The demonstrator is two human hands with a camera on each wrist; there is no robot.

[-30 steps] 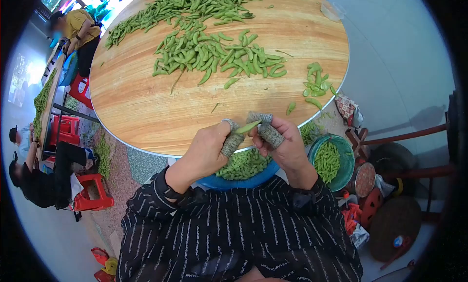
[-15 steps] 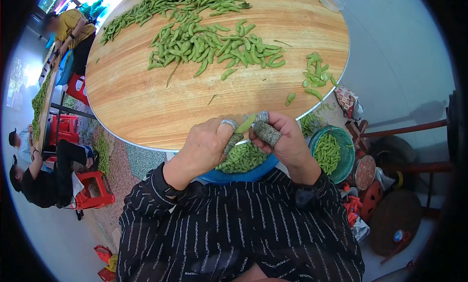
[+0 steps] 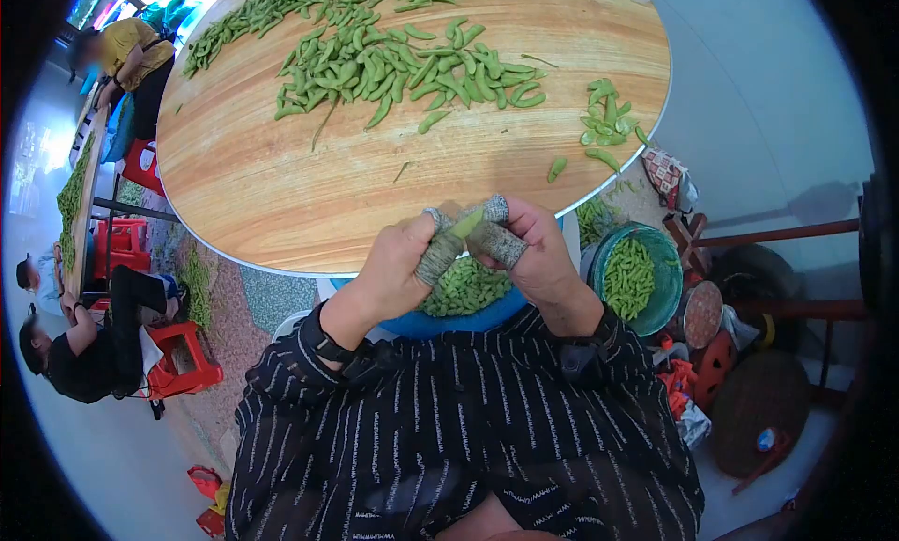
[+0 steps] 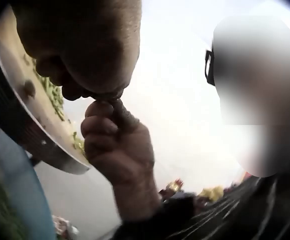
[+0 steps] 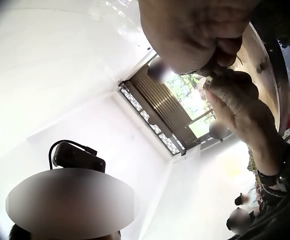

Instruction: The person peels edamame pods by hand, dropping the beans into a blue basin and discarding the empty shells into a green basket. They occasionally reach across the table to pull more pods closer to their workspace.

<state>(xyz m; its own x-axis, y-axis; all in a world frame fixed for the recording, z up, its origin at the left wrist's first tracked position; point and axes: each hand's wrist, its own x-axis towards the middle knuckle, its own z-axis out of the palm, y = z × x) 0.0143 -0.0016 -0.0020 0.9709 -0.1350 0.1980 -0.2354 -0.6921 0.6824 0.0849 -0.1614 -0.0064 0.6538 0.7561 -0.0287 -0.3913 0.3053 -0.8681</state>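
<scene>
In the head view a green pod is pinched between both hands, just above the near table edge. My left hand, with grey wraps on thumb and finger, grips its left end. My right hand, also wrapped, pinches the other end. Below them a blue basin holds shelled green beans. In the left wrist view the right hand meets the left hand at the fingertips; the pod is hidden there.
Pods lie heaped across the round wooden table, with a small group at its right. A green bucket of pods stands right of the basin. People sit at another table on the left, near red stools.
The table and its pods have shifted upward and slightly left in the head view. Both hands keep hold of the pod, and the fingers have closed in nearer around it.
</scene>
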